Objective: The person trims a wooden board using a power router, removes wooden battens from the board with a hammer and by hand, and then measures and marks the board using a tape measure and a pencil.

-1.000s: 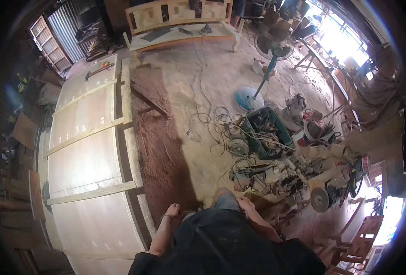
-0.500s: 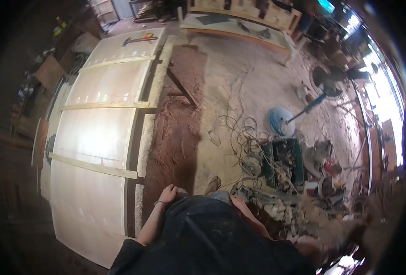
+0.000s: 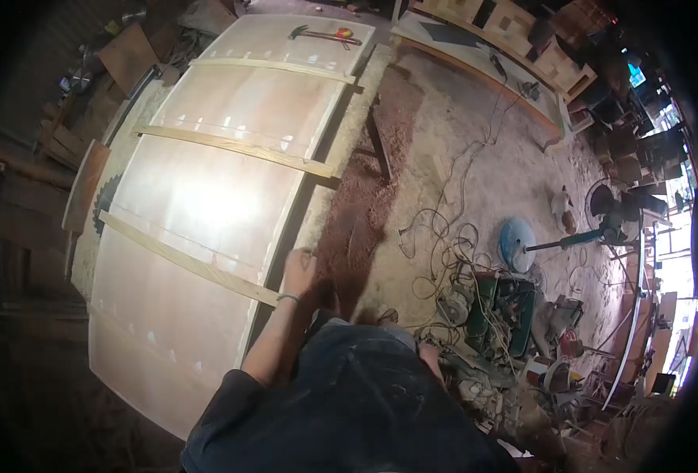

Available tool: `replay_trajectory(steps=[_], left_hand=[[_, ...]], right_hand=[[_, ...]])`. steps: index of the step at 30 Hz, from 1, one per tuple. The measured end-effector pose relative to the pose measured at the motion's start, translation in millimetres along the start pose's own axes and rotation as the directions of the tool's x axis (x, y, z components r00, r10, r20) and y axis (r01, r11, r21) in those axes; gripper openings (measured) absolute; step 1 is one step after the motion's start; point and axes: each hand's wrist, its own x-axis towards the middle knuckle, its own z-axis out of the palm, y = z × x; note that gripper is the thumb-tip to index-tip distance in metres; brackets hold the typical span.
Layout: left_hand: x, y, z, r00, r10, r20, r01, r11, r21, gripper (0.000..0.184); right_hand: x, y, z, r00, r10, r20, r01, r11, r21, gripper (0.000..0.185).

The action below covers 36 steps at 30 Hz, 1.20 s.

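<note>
My left hand, with a band at the wrist, hangs just off the right edge of a large pale plywood panel. It is near the end of a wooden slat lying across the panel; contact cannot be made out. Its fingers are smeared and turned away. My right hand hangs low beside my dark shirt, its fingers mostly hidden. Two more slats, a middle one and a far one, cross the panel. At its far end lie a hammer and a small red and yellow item.
Reddish sawdust covers the floor beside the panel. To the right are tangled cables, a green crate of tools, and a fan with a blue base. A low table stands at the back.
My view has turned left, so the panel and floor things sit further right. My left hand has moved forward, away from my body, along the panel's edge. My right hand stays low.
</note>
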Motion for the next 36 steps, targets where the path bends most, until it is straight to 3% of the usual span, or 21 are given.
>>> replay_trajectory(steps=[1,2,3,4,6,9,11,14,17,20,23,29,32,36], left_hand=[[11.1,-11.3,-15.7,0.991,0.077,-0.107,-0.064,0.991,0.115,0.031],[21.6,-30.7,-29.2,0.984,0.094,-0.149,-0.054,0.966,0.253,0.038],[22.9,-35.8,-45.1,0.976,0.044,-0.212,0.040,0.927,0.374,0.045],[23.5,-42.1,-65.5,0.984,-0.044,-0.172,0.122,0.869,0.479,0.061],[18.8,-43.3,-91.8,0.934,-0.321,-0.155,0.344,0.698,0.628,0.076],[8.7,-77.0,-89.2,0.963,-0.252,-0.096,0.243,0.654,0.717,0.086],[10.6,-87.8,-83.6,0.966,-0.229,-0.118,0.240,0.637,0.732,0.088],[14.7,-81.1,-85.7,0.955,-0.271,-0.116,0.269,0.640,0.720,0.089],[14.2,-80.5,-85.6,0.950,-0.300,-0.083,0.269,0.654,0.707,0.091],[15.1,-80.2,-87.0,0.946,-0.316,-0.078,0.275,0.650,0.708,0.092],[15.7,-78.9,-85.6,0.938,-0.341,-0.071,0.288,0.645,0.708,0.092],[25.4,-70.6,-86.0,0.895,-0.445,-0.030,0.329,0.614,0.718,0.093],[31.1,-65.3,-87.4,0.868,-0.497,-0.027,0.361,0.591,0.721,0.094],[43.5,-59.5,-77.3,0.792,-0.608,-0.058,0.456,0.527,0.717,0.100]], right_hand=[[7.3,2.3,13.6,0.993,0.051,-0.106,-0.045,0.997,0.061,0.037],[-7.0,-33.7,-3.6,0.967,0.156,-0.199,-0.104,0.963,0.250,0.036],[-21.3,-58.9,-18.9,0.936,0.251,-0.245,-0.124,0.890,0.438,0.036],[-35.9,-87.4,-35.5,0.922,0.291,-0.257,-0.126,0.850,0.512,0.035],[-32.0,-116.8,-59.2,0.928,0.262,-0.265,-0.087,0.844,0.530,0.036],[-16.5,-152.9,-94.6,0.948,0.254,-0.193,-0.130,0.860,0.494,0.038],[-6.4,-180.3,-117.4,0.959,0.258,-0.115,-0.184,0.880,0.439,0.042],[33.1,-203.4,-120.6,0.957,0.226,-0.183,-0.203,0.969,0.138,0.042],[53.5,-214.2,-120.4,0.936,0.270,-0.228,-0.240,0.959,0.151,0.036],[38.8,-238.3,-149.0,0.974,0.182,-0.135,-0.151,0.966,0.212,0.046],[47.8,-236.5,-152.0,0.966,0.186,-0.180,-0.147,0.966,0.212,0.044],[85.0,-230.5,-157.1,0.981,0.141,-0.130,-0.131,0.988,0.083,0.042],[120.3,-224.5,-174.1,0.986,0.159,0.042,-0.163,0.982,0.091,0.041],[188.7,-204.8,-205.2,0.997,0.065,-0.038,-0.058,0.986,0.156,0.039]])
